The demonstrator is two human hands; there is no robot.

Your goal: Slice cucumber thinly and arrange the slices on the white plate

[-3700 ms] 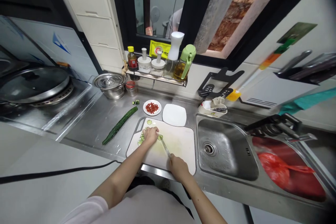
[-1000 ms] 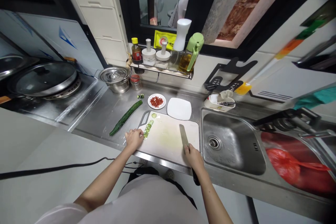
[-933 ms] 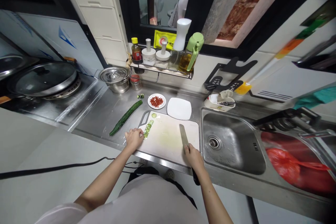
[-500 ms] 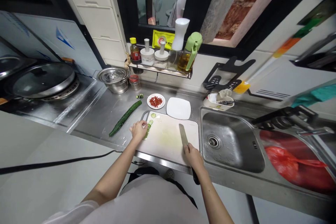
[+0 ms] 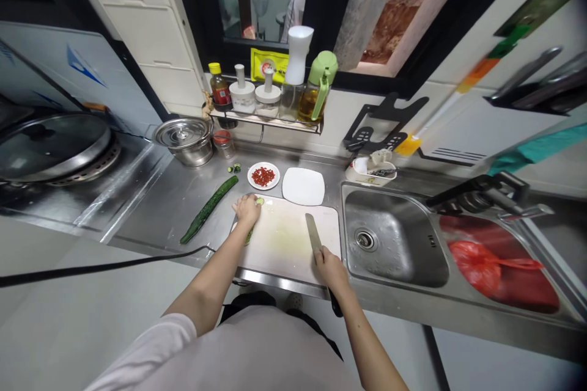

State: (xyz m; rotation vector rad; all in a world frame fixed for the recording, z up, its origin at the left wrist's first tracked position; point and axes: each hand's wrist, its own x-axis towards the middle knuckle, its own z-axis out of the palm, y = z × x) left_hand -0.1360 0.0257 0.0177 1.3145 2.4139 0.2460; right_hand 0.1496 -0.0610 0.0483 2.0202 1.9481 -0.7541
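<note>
My right hand (image 5: 331, 269) is closed around a kitchen knife (image 5: 313, 232), its blade resting along the right part of the white cutting board (image 5: 279, 256) and its dark handle end sticking out below my fist. My left hand (image 5: 247, 210) is palm down over the board's upper left corner, fingers apart, with the fingertips beside a round cucumber slice (image 5: 260, 201). More cucumber slices (image 5: 249, 236) lie in a row at the board's left side, partly hidden under my left hand and wrist. A whole cucumber (image 5: 208, 210) lies on the steel counter left of the board.
Behind the board stand a plate of chopped red pieces (image 5: 263, 177) and a white square plate (image 5: 303, 186). Small cucumber ends (image 5: 234, 168) lie near a lidded steel pot (image 5: 186, 139). A sink (image 5: 394, 238) is to the right, a lidded wok (image 5: 55, 143) far left. Seasoning bottles stand on a rack (image 5: 270, 119).
My left hand has moved away from me, from the row of slices to the single slice near the board's far corner. My right hand still holds the knife in place. The view has shifted slightly.
</note>
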